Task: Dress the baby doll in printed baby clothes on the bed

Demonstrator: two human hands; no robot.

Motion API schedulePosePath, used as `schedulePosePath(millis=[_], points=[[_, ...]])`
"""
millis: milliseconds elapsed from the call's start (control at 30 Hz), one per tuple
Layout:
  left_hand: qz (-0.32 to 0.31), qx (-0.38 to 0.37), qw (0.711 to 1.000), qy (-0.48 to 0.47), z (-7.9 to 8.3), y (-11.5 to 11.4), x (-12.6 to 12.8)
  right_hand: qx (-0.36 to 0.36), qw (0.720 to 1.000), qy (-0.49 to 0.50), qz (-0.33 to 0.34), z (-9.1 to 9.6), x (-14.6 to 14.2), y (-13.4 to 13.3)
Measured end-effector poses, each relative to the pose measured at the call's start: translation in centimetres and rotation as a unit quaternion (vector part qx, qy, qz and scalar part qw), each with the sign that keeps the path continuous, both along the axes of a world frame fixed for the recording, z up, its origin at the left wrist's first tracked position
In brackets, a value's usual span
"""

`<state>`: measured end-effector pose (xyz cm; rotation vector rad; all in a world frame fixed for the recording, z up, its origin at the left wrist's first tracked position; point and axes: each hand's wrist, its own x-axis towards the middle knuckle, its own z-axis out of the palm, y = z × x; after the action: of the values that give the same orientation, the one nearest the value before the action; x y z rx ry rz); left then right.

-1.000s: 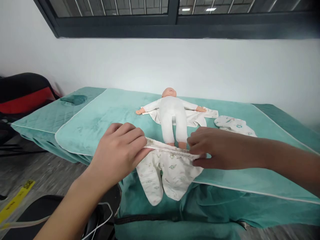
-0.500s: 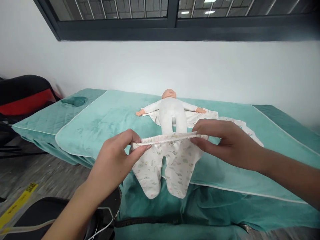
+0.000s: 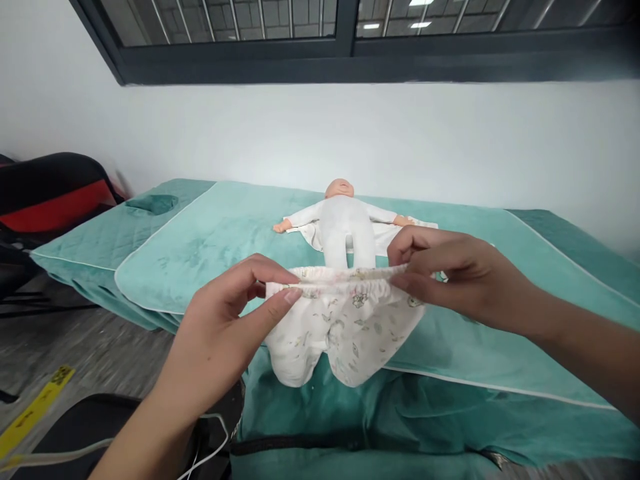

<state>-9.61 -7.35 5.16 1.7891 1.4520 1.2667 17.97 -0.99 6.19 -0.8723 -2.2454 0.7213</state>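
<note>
A pair of white printed baby trousers (image 3: 340, 330) hangs in the air between my hands, waistband up. My left hand (image 3: 227, 327) pinches the left end of the elastic waistband. My right hand (image 3: 450, 277) pinches the right end, so the band is stretched level. Behind them a baby doll (image 3: 346, 223) in a white bodysuit lies on its back on a teal padded mat (image 3: 210, 247), arms spread, feet towards me. Under the doll lies an opened white garment (image 3: 307, 232). The trousers hide the doll's lower legs.
The mat covers a teal quilted bed that runs along a white wall under a dark window frame. A black and red chair (image 3: 50, 197) stands at the left. A folded teal cloth (image 3: 153, 203) lies at the bed's far left. White cables (image 3: 210, 440) and a black object sit below my left arm.
Both hands have lifted the trousers off the mat and raised the waistband. The trouser legs, hanging long before, are now bunched up shorter beneath the band.
</note>
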Motion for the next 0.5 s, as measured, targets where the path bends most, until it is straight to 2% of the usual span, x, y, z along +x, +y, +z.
schedulePosePath(millis=[133, 300, 400, 500], points=[[0.035, 0.049, 0.998, 0.024, 0.0, -0.2, 0.5, 0.052, 0.997, -0.05, -0.02, -0.1, 0.4, -0.3], [0.104, 0.065, 0.992, -0.022, -0.3, -0.1, 1.2, 0.068, 0.992, -0.035, -0.104, -0.2, -0.2, -0.8], [0.137, 0.07, 0.986, -0.063, -0.4, 0.4, 2.1, 0.025, 0.984, 0.028, -0.171, 0.0, -1.5, -1.2], [0.127, 0.069, 0.985, -0.1, -0.2, 0.8, 3.7, -0.053, 0.979, 0.103, -0.17, 0.4, -3.6, -1.7]])
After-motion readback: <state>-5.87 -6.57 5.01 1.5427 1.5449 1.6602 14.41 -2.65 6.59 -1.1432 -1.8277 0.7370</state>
